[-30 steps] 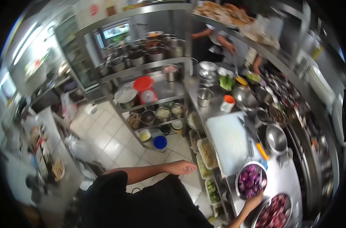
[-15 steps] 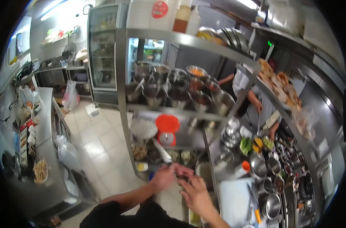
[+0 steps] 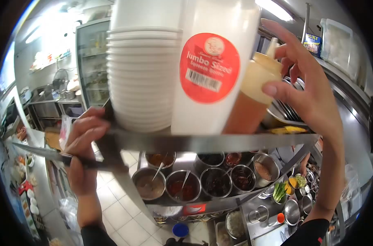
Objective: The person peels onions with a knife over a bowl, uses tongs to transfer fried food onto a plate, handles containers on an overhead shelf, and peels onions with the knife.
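My left hand (image 3: pixel 83 149) is wrapped round the dark handle of a knife (image 3: pixel 37 151), whose blade points to the left. Its fingers are beside the metal shelf post. Up at the top shelf, my right hand (image 3: pixel 311 86) is spread beside a squeeze bottle (image 3: pixel 250 104) that holds brown sauce. The thumb is at the bottle's shoulder, and the other fingers are apart near its nozzle; I cannot tell whether they touch it. Left of that bottle stands a large white squeeze bottle (image 3: pixel 194 110) with a red label, next to stacked white tubs (image 3: pixel 143 82).
The metal shelf edge (image 3: pixel 211 142) crosses in front of me. Below it are several pots of sauce (image 3: pixel 183 185) with spoons. A counter with a metal colander (image 3: pixel 292 211) and bowls lies at right. A glass-door fridge (image 3: pixel 94 61) stands behind at left.
Both hands have risen from low in front of me to shelf height and moved apart, the left with the knife. My view has come closer to the top shelf.
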`<state>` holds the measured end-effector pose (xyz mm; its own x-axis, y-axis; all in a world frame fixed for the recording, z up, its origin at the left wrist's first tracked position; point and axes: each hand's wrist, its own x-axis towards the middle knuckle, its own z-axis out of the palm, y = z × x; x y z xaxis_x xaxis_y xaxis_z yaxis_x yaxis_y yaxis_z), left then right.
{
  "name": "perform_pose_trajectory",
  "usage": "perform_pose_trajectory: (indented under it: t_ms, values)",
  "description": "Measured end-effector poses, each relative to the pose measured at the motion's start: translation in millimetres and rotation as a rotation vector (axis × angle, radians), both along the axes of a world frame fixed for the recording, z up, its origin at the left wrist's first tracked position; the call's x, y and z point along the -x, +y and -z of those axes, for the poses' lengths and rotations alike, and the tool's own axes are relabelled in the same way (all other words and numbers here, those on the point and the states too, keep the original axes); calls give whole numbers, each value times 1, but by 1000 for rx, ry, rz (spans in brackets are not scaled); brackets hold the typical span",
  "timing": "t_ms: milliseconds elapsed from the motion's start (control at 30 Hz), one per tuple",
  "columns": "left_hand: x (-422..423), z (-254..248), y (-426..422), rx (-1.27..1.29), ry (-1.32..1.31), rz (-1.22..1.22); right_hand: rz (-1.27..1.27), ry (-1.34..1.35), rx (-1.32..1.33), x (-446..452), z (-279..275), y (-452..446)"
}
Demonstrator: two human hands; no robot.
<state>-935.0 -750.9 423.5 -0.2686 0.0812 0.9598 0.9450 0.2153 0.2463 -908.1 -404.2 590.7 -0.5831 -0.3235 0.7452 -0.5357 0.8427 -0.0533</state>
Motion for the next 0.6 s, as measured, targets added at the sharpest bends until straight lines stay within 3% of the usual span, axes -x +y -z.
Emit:
perform_pose_trajectory:
  t_ms: [100,233,333,433,600]
  values:
    - [18,7,14,-131,90,-22,-57,-262,94,23,8,-8]
    - [33,15,22,-109,183,44,-273,79,314,46,23,0]
    - [36,15,42,-336,208,-175,-161,26,229,59,23,11]
    - [38,12,48,-371,224,-201,-82,-33,162,71,19,23]
    - [48,19,29,-200,243,-97,-7,-28,116,87,41,34]
